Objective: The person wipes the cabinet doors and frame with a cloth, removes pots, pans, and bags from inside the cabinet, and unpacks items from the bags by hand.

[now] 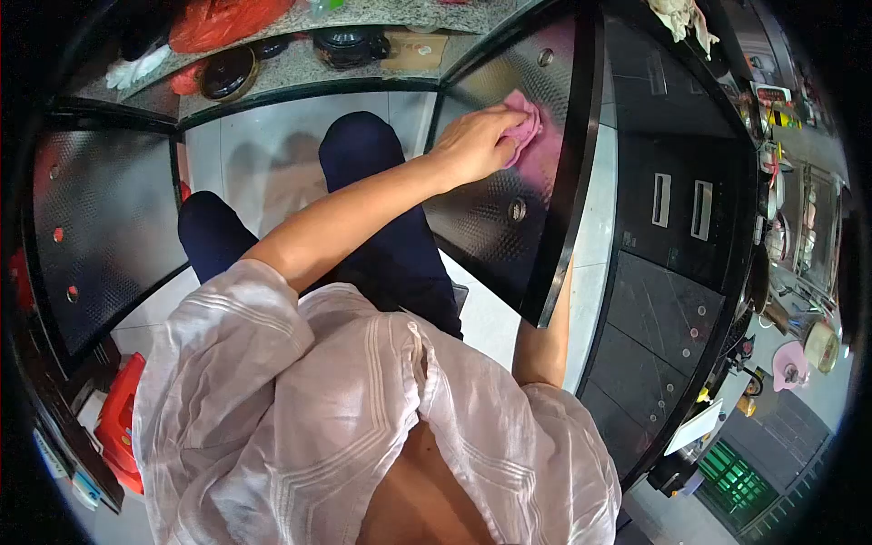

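My left hand (480, 145) is closed around a crumpled pink cloth (523, 127) and presses it against the textured glass of a black-framed cabinet door (481, 213). The door stands swung out toward my right side. A pinkish patch shows on the glass beside the cloth. My right forearm (543, 352) reaches up behind this door; the door hides the hand.
A matching glass door (109, 227) stands open on the left. Pots (350, 45) and a red bag (227, 23) sit on speckled stone shelves ahead. A red plastic object (123, 422) is at lower left. Black cabinets (668, 300) and a cluttered counter line the right.
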`<state>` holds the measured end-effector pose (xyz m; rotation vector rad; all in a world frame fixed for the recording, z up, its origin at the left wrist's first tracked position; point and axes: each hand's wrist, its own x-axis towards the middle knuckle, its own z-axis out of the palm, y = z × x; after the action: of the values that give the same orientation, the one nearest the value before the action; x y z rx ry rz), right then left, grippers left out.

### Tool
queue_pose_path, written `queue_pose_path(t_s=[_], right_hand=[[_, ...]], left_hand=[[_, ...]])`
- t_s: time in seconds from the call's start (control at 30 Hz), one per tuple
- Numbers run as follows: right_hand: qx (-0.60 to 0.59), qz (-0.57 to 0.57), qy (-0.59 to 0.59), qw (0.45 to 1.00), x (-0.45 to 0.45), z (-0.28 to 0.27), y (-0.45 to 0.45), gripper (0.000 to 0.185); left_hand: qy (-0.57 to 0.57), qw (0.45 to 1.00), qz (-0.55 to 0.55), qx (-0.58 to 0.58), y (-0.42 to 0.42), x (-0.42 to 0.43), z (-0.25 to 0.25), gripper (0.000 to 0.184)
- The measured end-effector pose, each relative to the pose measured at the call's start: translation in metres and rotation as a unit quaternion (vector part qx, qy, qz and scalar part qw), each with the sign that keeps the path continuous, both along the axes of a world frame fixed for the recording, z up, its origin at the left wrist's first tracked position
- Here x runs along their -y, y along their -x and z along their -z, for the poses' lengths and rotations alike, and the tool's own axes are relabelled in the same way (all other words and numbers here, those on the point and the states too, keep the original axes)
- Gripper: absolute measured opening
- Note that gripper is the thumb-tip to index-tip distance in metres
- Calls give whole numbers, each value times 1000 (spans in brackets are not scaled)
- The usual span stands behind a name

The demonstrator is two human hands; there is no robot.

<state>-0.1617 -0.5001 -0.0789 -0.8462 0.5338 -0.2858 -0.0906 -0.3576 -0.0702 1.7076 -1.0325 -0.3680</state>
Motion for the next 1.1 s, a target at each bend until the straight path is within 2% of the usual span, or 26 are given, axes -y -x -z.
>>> queue_pose_path(t_s=[0.03,0.07,0.23,0.3,0.4,0.47,0.5,0.53,0.57,0.6,0.63,0.7,0.77,0.83,0.87,0.97,1.03,1.07,1.1], right_hand=[[12,7,-7,1000,-5,-6,-8,34],[-51,38,-16,998,-10,-14,-12,36],[-57,35,37,997,-18,-14,16,46],[-81,34,73,993,-28,-18,38,51],[-134,48,152,978,-49,-37,85,59],[-210,66,210,953,-59,-58,135,65],[-186,38,221,956,-67,-84,143,68],[-99,-22,244,965,-79,-116,122,67],[-7,-81,253,964,-91,-148,100,72],[-115,-64,330,935,-99,-149,102,72],[-221,-46,401,888,-103,-151,107,74],[-253,-47,397,881,-99,-159,101,73],[-270,-47,380,883,-97,-165,96,71],[-266,-46,353,896,-98,-166,91,67],[-280,-42,337,898,-98,-164,91,69],[-298,-63,311,900,-92,-163,95,73],[-309,-66,291,903,-89,-163,95,76],[-319,-71,289,900,-86,-163,97,76],[-328,-76,287,897,-85,-163,97,76]], left_hand=[[18,1000,-11,7,0,0,6,37],[37,999,-23,15,5,-1,14,37],[56,997,-60,10,26,-13,9,35],[66,995,-73,-31,33,-23,5,33],[87,991,-44,-88,57,-41,34,34],[88,984,-57,-147,75,-44,48,34],[79,977,-98,-171,83,-35,62,35],[77,967,-105,-221,85,-16,89,36],[83,962,-118,-230,74,0,91,36],[90,958,-131,-239,63,17,92,36],[108,961,-150,-207,41,32,63,35],[123,946,-170,-249,1,75,35,35],[283,919,-178,-211,-42,117,10,36],[314,916,-205,-142,-65,138,-14,38],[339,907,-226,-107,-71,155,-8,38],[257,913,-251,-192,-89,174,31,31],[248,893,-294,-233,-98,200,104,24],[224,902,-321,-184,-99,207,145,26],[154,925,-297,-181,-96,193,163,28]])
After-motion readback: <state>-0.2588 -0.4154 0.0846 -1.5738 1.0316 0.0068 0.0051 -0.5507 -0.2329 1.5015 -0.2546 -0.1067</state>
